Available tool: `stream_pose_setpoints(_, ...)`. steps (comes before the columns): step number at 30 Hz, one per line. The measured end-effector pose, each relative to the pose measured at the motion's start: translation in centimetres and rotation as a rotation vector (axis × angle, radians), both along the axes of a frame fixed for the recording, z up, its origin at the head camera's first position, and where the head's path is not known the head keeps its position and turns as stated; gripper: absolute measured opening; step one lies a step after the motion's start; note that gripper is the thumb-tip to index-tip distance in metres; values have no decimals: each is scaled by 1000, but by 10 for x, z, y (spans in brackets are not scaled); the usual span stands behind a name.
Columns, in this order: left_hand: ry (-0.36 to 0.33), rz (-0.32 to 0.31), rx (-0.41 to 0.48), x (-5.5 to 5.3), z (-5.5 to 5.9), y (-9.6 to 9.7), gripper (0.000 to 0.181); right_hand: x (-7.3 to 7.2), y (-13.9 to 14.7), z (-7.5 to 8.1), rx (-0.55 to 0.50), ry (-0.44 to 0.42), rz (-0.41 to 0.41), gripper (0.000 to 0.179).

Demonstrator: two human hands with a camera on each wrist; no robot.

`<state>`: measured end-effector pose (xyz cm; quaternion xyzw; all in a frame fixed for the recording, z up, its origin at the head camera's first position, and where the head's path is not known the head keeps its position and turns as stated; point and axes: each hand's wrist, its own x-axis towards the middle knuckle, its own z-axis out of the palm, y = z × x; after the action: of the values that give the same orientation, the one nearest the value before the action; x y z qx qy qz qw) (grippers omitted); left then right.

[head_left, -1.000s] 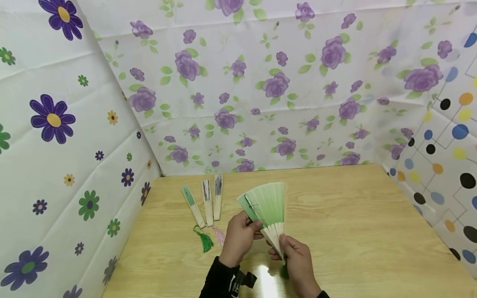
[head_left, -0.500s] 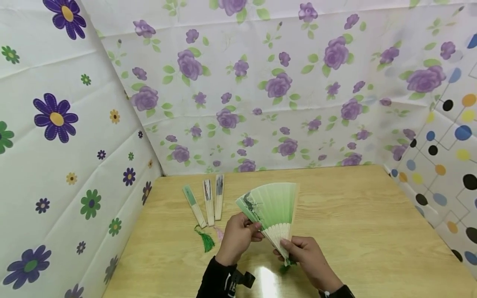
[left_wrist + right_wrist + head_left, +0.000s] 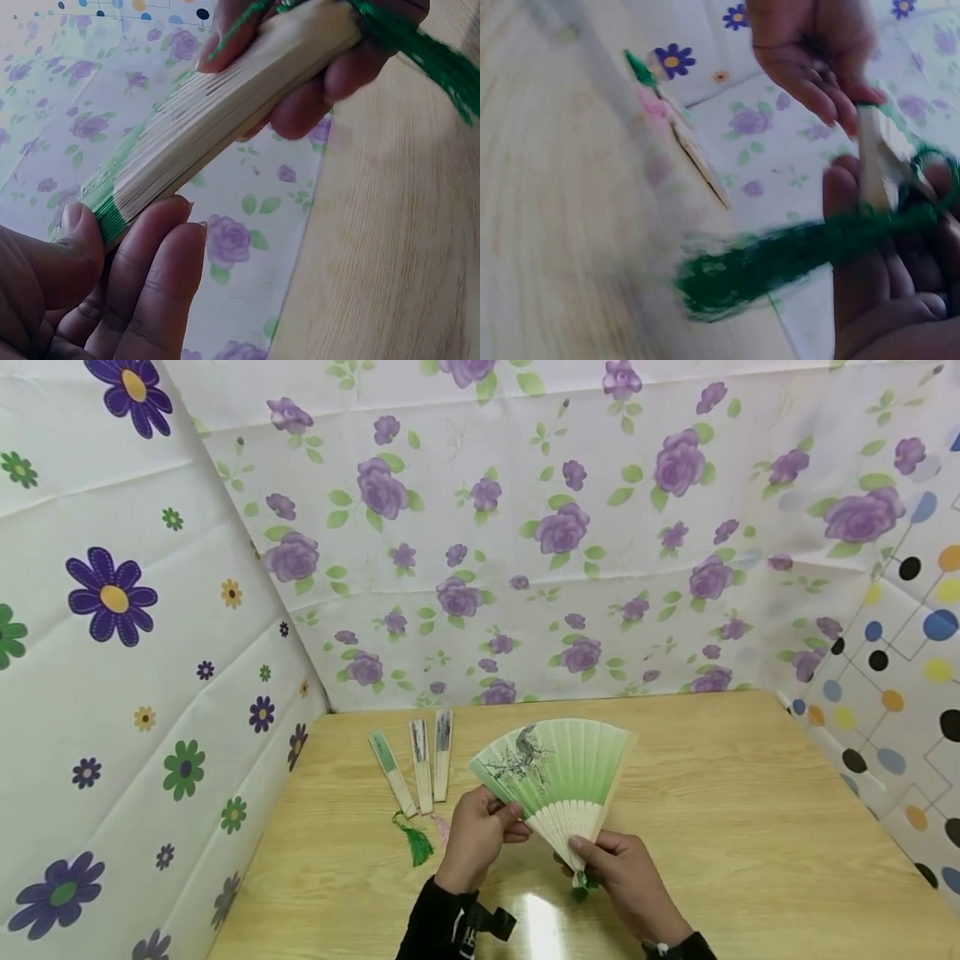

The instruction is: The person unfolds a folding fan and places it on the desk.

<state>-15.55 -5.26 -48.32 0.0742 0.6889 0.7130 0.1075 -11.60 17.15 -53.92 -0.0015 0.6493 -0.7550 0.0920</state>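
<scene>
A green folding fan (image 3: 564, 764) with pale ribs and a dark printed branch is spread partway above the table. My left hand (image 3: 480, 837) pinches its left edge between thumb and fingers, where the green leaf meets the ribs. Near the pivot, my right hand (image 3: 626, 872) grips the ribs, thumb on the front face. From the pivot end hangs a green tassel (image 3: 757, 266), blurred in the right wrist view. In the left wrist view the ribs (image 3: 232, 105) appear edge-on, stacked closely, between both hands.
Three folded fans, a green one (image 3: 392, 772) and two with grey prints (image 3: 421, 768), lie on the wooden table (image 3: 750, 827) at the back left. A green tassel (image 3: 415, 841) and a pink one trail from them. Flowered cloth walls (image 3: 480, 560) stand around the table.
The fan has spread wider, its right edge swinging to the right with my right hand. More of the printed branch shows. My left hand has stayed nearly in place.
</scene>
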Motion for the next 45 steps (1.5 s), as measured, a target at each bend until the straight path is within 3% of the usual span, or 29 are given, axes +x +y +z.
stream_pose_setpoints(6,-4,-40,-12,0,-1,2,16,0,15,3,-99,-55,197,33)
stream_pose_setpoints(10,30,-61,-45,0,0,4,15,2,19,4,-109,-59,248,32)
stream_pose_setpoints(16,29,-59,-57,0,6,3,15,1,23,4,-33,-30,201,34)
stream_pose_setpoints(18,14,-57,-46,4,14,2,15,2,21,4,1,-5,154,35)
stream_pose_setpoints(21,-6,-47,-19,7,25,0,15,5,15,5,34,27,14,33)
stream_pose_setpoints(25,-26,-10,30,1,14,-1,14,8,7,6,41,69,-113,32)
stream_pose_setpoints(28,-2,13,5,-2,1,1,16,8,8,5,21,70,-84,29)
stream_pose_setpoints(32,57,8,-85,2,0,5,16,6,16,3,-46,5,6,21)
stream_pose_setpoints(37,66,-28,-94,4,9,7,14,4,22,1,-65,-38,88,30)
stream_pose_setpoints(42,55,-61,-81,13,27,7,16,3,22,-2,-44,-57,74,24)
stream_pose_setpoints(45,52,-72,-69,13,31,7,16,3,23,-3,-67,-73,63,29)
